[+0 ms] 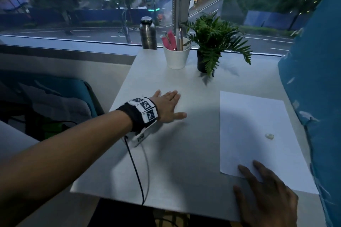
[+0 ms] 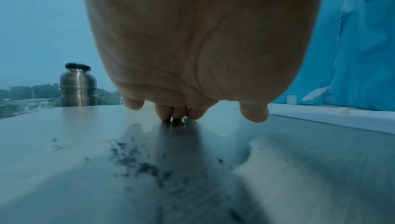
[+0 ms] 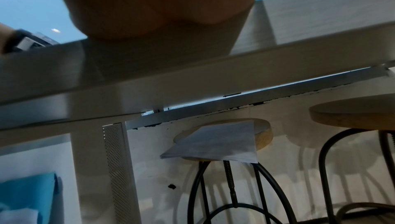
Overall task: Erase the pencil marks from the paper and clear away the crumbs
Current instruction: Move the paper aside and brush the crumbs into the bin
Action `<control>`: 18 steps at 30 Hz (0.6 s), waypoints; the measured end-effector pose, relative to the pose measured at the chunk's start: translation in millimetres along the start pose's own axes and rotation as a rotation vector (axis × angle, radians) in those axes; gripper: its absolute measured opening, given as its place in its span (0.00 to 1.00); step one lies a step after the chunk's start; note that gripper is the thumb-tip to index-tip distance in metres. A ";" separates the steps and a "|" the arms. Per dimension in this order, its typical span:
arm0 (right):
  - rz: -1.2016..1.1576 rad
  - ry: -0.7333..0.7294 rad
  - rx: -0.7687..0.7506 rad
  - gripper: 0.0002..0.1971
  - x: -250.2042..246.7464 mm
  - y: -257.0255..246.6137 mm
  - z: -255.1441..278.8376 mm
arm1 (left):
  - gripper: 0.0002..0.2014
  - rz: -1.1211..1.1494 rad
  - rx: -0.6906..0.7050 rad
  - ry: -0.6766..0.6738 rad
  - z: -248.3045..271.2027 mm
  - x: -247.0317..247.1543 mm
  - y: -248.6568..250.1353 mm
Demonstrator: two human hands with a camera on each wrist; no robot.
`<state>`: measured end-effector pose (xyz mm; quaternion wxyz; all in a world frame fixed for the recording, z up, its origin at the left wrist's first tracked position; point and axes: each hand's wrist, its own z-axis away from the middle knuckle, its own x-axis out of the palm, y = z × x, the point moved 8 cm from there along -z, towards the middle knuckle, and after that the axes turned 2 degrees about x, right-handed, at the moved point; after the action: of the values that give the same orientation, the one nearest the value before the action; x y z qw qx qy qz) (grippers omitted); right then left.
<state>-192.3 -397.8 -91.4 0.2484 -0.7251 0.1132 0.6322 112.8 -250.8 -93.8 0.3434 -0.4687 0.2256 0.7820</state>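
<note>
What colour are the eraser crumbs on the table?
Dark grey crumbs, scattered on the table under the left hand; left wrist view.

A white sheet of paper (image 1: 252, 134) is lying flat on the right side of the table, looking blank. A small pale eraser (image 1: 269, 136) is sitting on it. Dark crumbs (image 2: 136, 161) are lying scattered on the tabletop, left of the sheet.

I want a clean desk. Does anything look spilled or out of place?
Yes. Dark crumbs lie scattered on the table under the left hand. The eraser sits loose on the paper.
</note>
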 end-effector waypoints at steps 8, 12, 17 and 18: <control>0.113 -0.107 -0.019 0.40 3.6 -6.0 -4.0 | 0.43 0.128 -0.003 0.053 -32.4 -39.4 -42.6; 0.071 -0.127 -0.006 0.39 -0.8 -10.0 -3.6 | 0.42 0.108 0.026 -0.017 -46.6 -26.5 -48.2; 0.073 -0.114 -0.043 0.33 1.6 -12.1 -2.9 | 0.43 0.039 0.241 -0.053 7.0 13.6 -41.8; 0.076 -0.040 -0.034 0.33 -3.0 -8.2 -6.9 | 0.42 0.049 0.298 -0.064 21.9 18.7 -43.4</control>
<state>-182.9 -394.8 -86.2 0.2139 -0.7116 0.1248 0.6575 126.6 -201.1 -101.8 0.3971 -0.3816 0.3394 0.7625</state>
